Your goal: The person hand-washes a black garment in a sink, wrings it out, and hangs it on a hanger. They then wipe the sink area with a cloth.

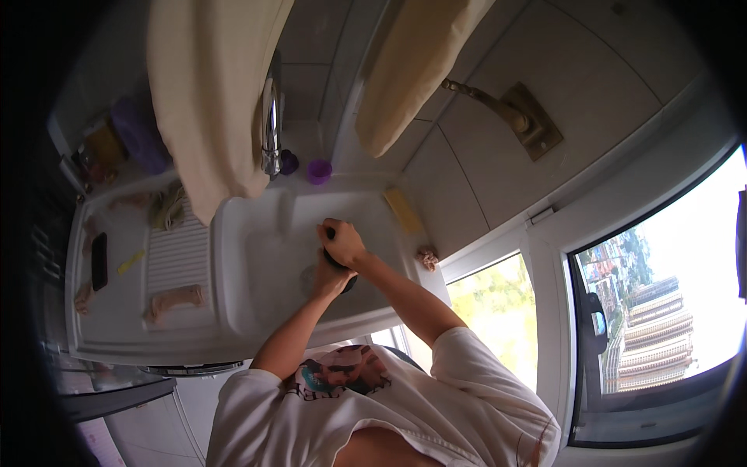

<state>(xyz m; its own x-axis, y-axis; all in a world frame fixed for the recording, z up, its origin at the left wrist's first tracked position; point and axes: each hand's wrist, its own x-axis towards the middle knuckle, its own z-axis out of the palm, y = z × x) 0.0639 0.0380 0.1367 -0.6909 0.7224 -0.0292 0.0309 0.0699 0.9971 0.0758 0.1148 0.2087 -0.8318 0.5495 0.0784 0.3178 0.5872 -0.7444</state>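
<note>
Over the basin of a white laundry sink [262, 327], both of my hands grip one dark, wet-looking cloth item, perhaps a sock. My right hand [345, 242] closes around its upper end. Just below, my left hand [331, 274] holds the middle of the dark cloth [335, 260], and a dark end hangs out beneath that hand. The two hands are close together. A round drain [309, 279] shows partly beside my left hand. The fingers hide much of the cloth.
A ribbed washboard [175, 254] lies left of the basin, with crumpled beige cloths [178, 299] and a dark brush-like object [100, 261]. A yellow bar [402, 210] rests on the right rim. Behind stand a chrome faucet [272, 134] and purple cup [319, 171]; beige fabric [210, 105] hangs above.
</note>
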